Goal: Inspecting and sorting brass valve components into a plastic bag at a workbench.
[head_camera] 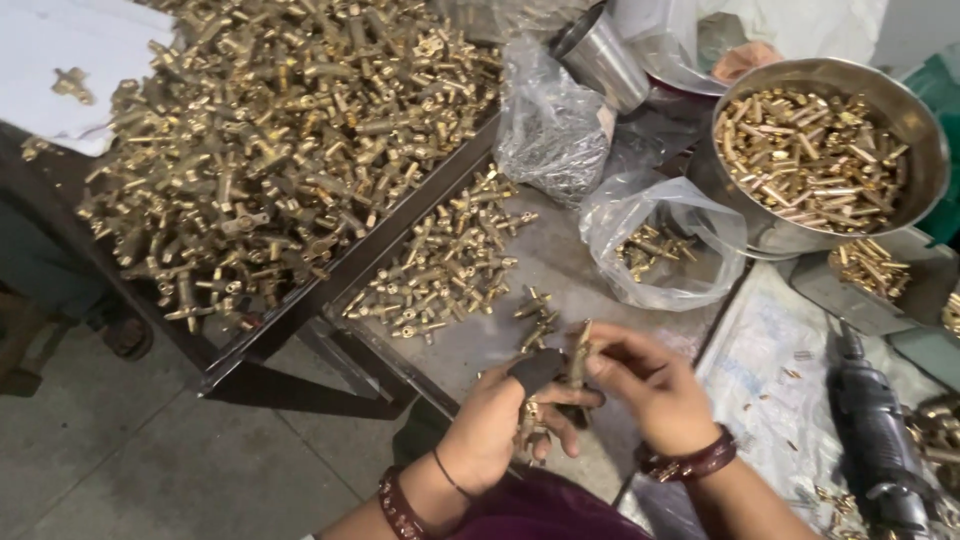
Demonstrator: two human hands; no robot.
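My left hand [505, 415], with a dark cover on its thumb, grips a small brass valve fitting [577, 362] and holds more brass pieces in the palm. My right hand [650, 385] pinches the same fitting from the right side. Both hands meet low in the middle of the view, above a grey metal tray [560, 255]. A loose spread of brass fittings [445, 265] lies on that tray just beyond my hands.
A big heap of brass fittings [270, 130] fills the table at upper left. A steel bowl of small brass parts [815, 150] stands at upper right, beside a clear plastic bag with parts [660, 250]. A dark power tool [880, 440] lies at lower right.
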